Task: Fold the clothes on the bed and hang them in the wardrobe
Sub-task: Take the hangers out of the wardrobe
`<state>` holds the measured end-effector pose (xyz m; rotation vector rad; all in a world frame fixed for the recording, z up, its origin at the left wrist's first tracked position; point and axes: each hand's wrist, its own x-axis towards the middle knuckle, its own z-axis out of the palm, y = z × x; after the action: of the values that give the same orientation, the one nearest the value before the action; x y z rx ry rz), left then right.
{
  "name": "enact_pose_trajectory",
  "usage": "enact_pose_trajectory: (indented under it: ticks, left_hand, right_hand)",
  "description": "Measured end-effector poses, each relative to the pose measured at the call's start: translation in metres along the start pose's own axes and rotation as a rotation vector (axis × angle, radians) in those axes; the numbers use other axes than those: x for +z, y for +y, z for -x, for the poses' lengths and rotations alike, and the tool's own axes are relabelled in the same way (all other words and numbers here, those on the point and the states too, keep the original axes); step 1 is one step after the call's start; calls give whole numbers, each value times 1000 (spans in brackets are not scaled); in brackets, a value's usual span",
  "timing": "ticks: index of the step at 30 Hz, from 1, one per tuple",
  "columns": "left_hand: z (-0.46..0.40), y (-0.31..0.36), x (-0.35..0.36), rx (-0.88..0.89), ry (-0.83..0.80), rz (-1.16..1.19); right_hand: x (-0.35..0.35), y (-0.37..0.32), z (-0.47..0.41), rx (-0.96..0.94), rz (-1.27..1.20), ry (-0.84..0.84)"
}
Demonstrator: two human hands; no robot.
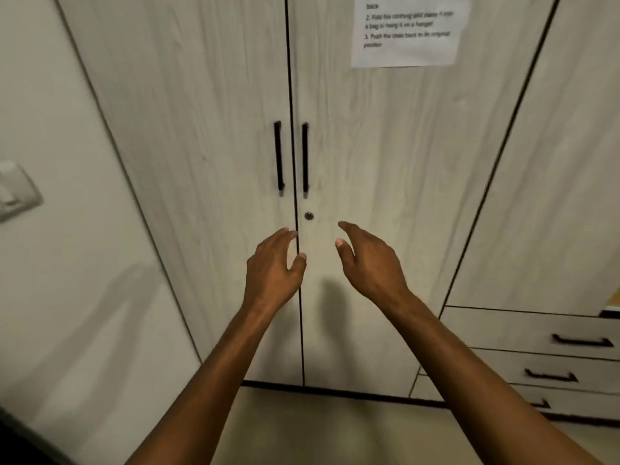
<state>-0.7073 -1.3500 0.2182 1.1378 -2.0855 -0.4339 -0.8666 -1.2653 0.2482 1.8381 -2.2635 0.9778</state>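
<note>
Two closed doors of the wardrobe (pixel 369 146) meet at a central seam; their vertical handles (pixel 278 156) flank it, above both hands. Left hand (pixel 273 266), fingers loosely apart and empty, lies nearer the seam than the right hand (pixel 369 260), likewise spread. No clothes are visible.

Printed notice (pixel 407 30) taped high up, text blurred. Wall switch (pixel 15 191) on left wall (pixel 50 297). Three drawers (pixel 523 333) lower right, black pulls. Beige floor (pixel 335 431) below.
</note>
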Motion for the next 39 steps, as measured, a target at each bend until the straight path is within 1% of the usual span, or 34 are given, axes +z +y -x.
enact_pose_trajectory:
  ticks: [3,8,13,19,21,25,29,36,39]
  left_hand:
    - [-71,-26,-18,1,7,55]
    - [-171,-39,-27,15,13,212]
    - [-232,-35,-22,58,39,288]
    - [-266,-36,1,63,-122,383]
    - [-270,-33,5,43,-131,422]
    - [-266,-28,13,-5,-99,482]
    - [-250,-28,13,-35,-62,541]
    - [-207,-20,15,-59,-28,617]
    - [-170,-14,21,-74,8,640]
  right_hand:
    - [17,-24,-74,43,-102,24]
    - [33,-38,-169,171,-337,71]
    - [48,-40,-239,297,-486,14]
    - [67,-34,-283,360,-639,2]
    - [73,-27,-285,352,-645,17]
    - [84,-24,-279,327,-660,56]
    - [87,-33,-261,271,-594,160]
    - [65,-41,-176,156,-623,220]
    - [45,-40,-128,134,-620,237]
